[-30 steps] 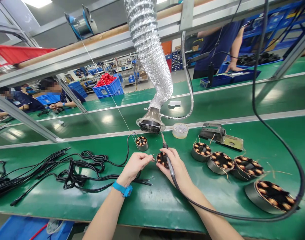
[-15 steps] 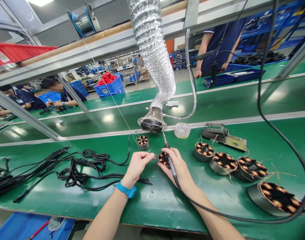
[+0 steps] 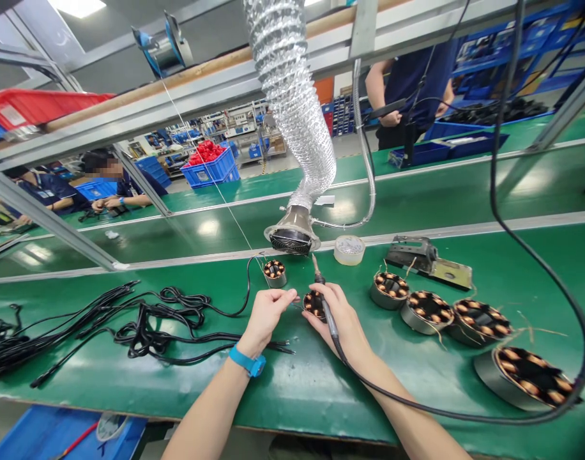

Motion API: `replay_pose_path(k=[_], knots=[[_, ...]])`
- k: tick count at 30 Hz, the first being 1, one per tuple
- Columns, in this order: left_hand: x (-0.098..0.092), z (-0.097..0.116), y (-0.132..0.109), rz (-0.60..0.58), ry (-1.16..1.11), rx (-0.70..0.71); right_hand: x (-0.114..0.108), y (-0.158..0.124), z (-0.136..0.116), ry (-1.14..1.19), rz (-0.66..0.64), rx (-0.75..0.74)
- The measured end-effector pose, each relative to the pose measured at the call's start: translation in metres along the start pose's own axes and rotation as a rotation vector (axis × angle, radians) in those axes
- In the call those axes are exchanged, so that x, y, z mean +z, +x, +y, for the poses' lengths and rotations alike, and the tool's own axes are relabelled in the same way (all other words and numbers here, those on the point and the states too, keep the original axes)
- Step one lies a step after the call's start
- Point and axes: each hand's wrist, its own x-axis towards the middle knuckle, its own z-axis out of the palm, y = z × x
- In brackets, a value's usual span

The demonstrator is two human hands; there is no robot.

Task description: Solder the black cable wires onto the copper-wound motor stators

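My right hand (image 3: pixel 346 326) is closed around a soldering iron (image 3: pixel 329 308), its tip pointing up and away from me. The same hand's fingers also steady a motor stator (image 3: pixel 313 304) with copper windings, which the hand partly hides. Left of that stator, my left hand (image 3: pixel 268 316) pinches a thin wire (image 3: pixel 296 303) between thumb and forefinger, close to the rim. Behind my left hand stands another stator (image 3: pixel 274 273), with a black cable running to it and a thin strand from above passing beside it.
Black cables (image 3: pixel 153 326) lie across the left of the green bench. Several stators (image 3: pixel 426 313) and a metal fixture (image 3: pixel 429 262) stand on the right. A tape roll (image 3: pixel 349 250) sits by the fume extractor hood (image 3: pixel 292 233). The iron's cord (image 3: pixel 522 243) loops at right. Co-workers are beyond.
Both my hands stay nearly still, the iron and stator with them. Across the bench, a standing person's hand has risen to waist height. The view has shifted slightly.
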Motion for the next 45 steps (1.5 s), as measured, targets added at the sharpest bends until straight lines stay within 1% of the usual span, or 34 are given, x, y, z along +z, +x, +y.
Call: replay_pose_path(k=[4,8,12,16,18,20,21,22,23,24,27,28,29,31,34,38,40,43,45], knots=[[-0.007,0.0,0.004,-0.009,0.033,-0.013,0.0,0.001,0.001,0.014,0.008,-0.003],[-0.02,0.009,0.017,0.02,0.095,-0.01,-0.001,0.002,0.0,-0.036,0.059,-0.041],[-0.038,0.019,0.033,0.132,0.128,0.014,-0.004,0.002,-0.005,-0.077,0.146,-0.08],[-0.061,0.023,0.047,0.254,0.064,0.028,-0.007,0.0,-0.011,-0.066,0.202,-0.072],[-0.072,0.028,0.049,0.351,-0.001,0.103,-0.009,-0.001,-0.013,-0.051,0.233,-0.072],[-0.078,0.036,0.045,0.491,-0.037,0.252,-0.009,-0.002,-0.015,-0.04,0.27,-0.081],[-0.079,0.04,0.04,0.538,-0.014,0.322,-0.01,-0.003,-0.016,-0.036,0.288,-0.086],[-0.077,0.045,0.034,0.543,0.05,0.373,-0.01,-0.003,-0.017,-0.031,0.303,-0.09],[-0.074,0.049,0.028,0.493,0.156,0.405,-0.01,-0.003,-0.017,-0.024,0.314,-0.094],[-0.069,0.051,0.021,0.382,0.301,0.424,-0.011,-0.004,-0.018,-0.017,0.322,-0.094],[-0.054,0.052,0.009,-0.085,0.807,0.467,-0.011,-0.005,-0.019,0.003,0.332,-0.096],[-0.051,0.051,0.009,-0.196,0.954,0.472,-0.011,-0.004,-0.02,0.008,0.332,-0.097],[-0.048,0.048,0.011,-0.266,1.082,0.467,-0.011,-0.004,-0.02,0.012,0.331,-0.097],[-0.047,0.043,0.018,-0.316,1.27,0.443,-0.01,-0.004,-0.02,0.015,0.324,-0.094],[-0.049,0.039,0.03,-0.347,1.399,0.439,-0.009,-0.005,-0.019,0.01,0.31,-0.093],[-0.052,0.038,0.034,-0.365,1.412,0.461,-0.008,-0.007,-0.019,-0.013,0.293,-0.071],[-0.054,0.036,0.034,-0.394,1.414,0.477,-0.008,-0.009,-0.02,-0.024,0.291,-0.065],[-0.059,0.03,0.039,-0.447,1.445,0.469,-0.008,-0.01,-0.02,-0.022,0.283,-0.073],[-0.06,0.024,0.042,-0.459,1.447,0.468,-0.009,-0.01,-0.019,-0.027,0.278,-0.076]])
